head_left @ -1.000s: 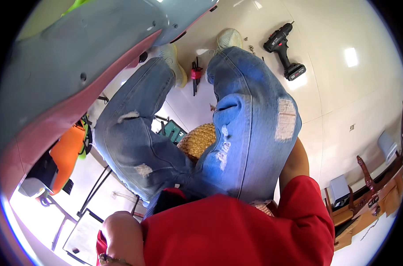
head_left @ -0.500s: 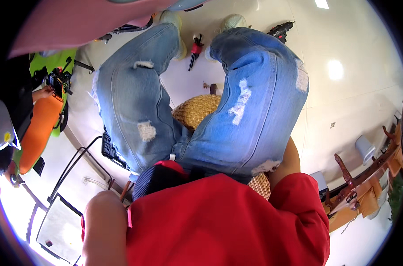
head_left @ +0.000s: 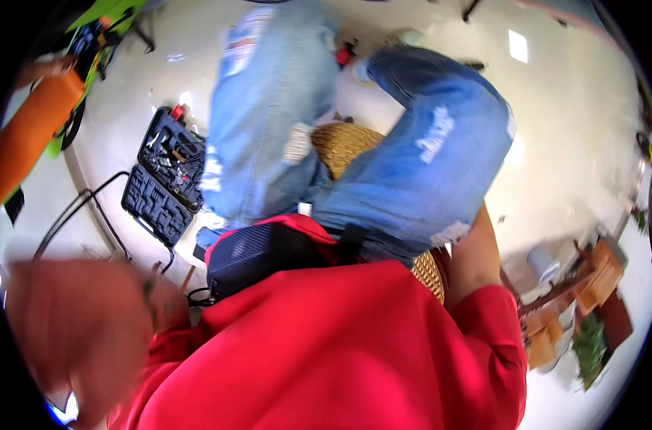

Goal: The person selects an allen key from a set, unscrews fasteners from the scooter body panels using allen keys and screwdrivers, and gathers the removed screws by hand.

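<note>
Close to the camera at the lower left is my left hand (head_left: 82, 322), raised and smeared by motion, so its fingers and anything in them cannot be made out. My right forearm (head_left: 475, 251) goes down beside my right thigh, and the hand at its end is hidden. Between the two arms, a black textured bag (head_left: 261, 258) with red edging rests at my waist. I sit on a woven wicker stool (head_left: 340, 147), its golden weave showing between my jeans-clad legs and by my right hip.
Left of my legs, an open black tool case (head_left: 165, 179) lies on the pale tiled floor, with small tools inside. Beyond it are an orange panel (head_left: 39, 132) and another person's hand (head_left: 46, 70). Brown wooden furniture (head_left: 555, 294) and a green plant (head_left: 590, 347) stand at right.
My left arm has lifted, bringing its hand into view. The view has turned left, showing the whole tool case. The large pink surface has left the upper left, and my left leg has shifted.
</note>
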A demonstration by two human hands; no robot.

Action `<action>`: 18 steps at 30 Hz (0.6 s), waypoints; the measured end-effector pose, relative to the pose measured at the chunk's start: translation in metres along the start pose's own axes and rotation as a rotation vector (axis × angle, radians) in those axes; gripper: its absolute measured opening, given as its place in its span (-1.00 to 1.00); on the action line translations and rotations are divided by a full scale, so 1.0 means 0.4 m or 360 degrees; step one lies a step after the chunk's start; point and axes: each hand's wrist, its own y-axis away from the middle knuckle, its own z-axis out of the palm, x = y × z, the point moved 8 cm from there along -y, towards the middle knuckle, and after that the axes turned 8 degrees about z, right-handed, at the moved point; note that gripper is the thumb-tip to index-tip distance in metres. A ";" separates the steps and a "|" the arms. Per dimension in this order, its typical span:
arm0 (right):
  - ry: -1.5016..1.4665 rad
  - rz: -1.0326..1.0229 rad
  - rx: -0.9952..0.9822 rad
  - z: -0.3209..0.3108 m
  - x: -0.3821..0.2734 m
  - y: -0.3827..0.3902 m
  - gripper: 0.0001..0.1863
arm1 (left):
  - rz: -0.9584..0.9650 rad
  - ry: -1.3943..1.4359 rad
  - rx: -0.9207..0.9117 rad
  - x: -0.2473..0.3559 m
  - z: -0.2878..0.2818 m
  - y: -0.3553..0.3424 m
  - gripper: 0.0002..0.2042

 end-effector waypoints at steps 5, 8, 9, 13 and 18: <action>-0.0072 -0.0028 -0.0192 -0.016 -0.227 0.040 -0.60 | -0.1197 -0.0745 0.0056 -0.288 -0.180 0.351 -0.80; -0.0019 -0.0134 -0.0108 -0.071 -0.415 0.081 -0.59 | -0.2190 0.0061 0.0728 -0.417 -0.299 0.680 -0.86; 0.0035 -0.0285 0.0126 -0.009 -0.472 0.118 -0.60 | -0.2323 0.0126 0.0907 -0.431 -0.367 0.801 -0.86; -0.0129 -0.0430 -0.0048 0.134 -0.592 0.268 -0.58 | -0.2730 -0.0075 0.0881 -0.379 -0.468 1.085 -0.84; 0.0356 -0.0462 -0.0164 0.331 -0.642 0.343 -0.58 | -0.2952 -0.0013 0.0832 -0.407 -0.442 1.345 -0.82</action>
